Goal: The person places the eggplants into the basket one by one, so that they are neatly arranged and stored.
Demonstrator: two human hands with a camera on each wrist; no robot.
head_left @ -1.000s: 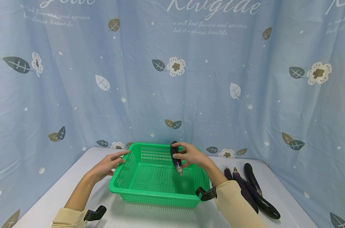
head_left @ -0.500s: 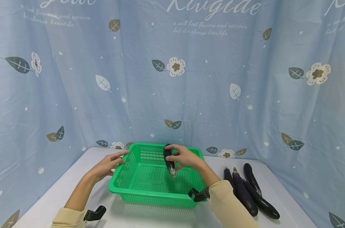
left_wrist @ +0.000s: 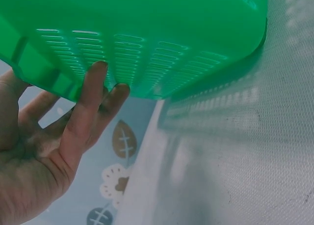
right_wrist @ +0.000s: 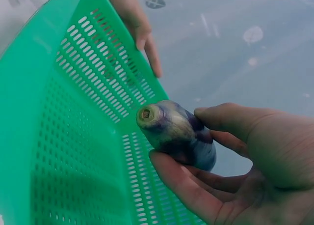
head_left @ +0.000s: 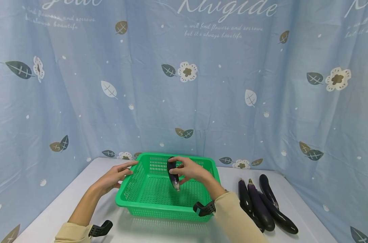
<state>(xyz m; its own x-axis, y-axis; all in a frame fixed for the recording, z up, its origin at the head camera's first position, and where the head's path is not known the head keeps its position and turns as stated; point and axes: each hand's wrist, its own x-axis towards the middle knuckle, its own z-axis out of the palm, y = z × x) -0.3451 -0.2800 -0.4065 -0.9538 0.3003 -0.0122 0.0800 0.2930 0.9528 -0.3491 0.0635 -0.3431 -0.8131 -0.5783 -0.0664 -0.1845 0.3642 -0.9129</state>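
My right hand [head_left: 190, 169] grips a dark purple eggplant [head_left: 173, 173] over the inside of a green plastic basket [head_left: 168, 205]. The eggplant slants, its pale stem end lower and nearer me. In the right wrist view, thumb and fingers pinch the eggplant [right_wrist: 171, 127] from opposite sides, stem end facing the camera. My left hand [head_left: 112, 177] holds the basket's left rim. Seen from the left wrist, fingertips [left_wrist: 98, 70] reach beneath the rim against the slotted outer wall of the basket [left_wrist: 147, 18].
Several more eggplants [head_left: 260, 207] lie side by side on the white table [head_left: 229, 233], right of the basket and beside my right forearm. A blue patterned curtain [head_left: 184, 101] hangs behind the table and along both sides.
My right hand has carried the eggplant leftward and slightly down, from the basket's right side toward its middle. The left hand and basket stay where they were.
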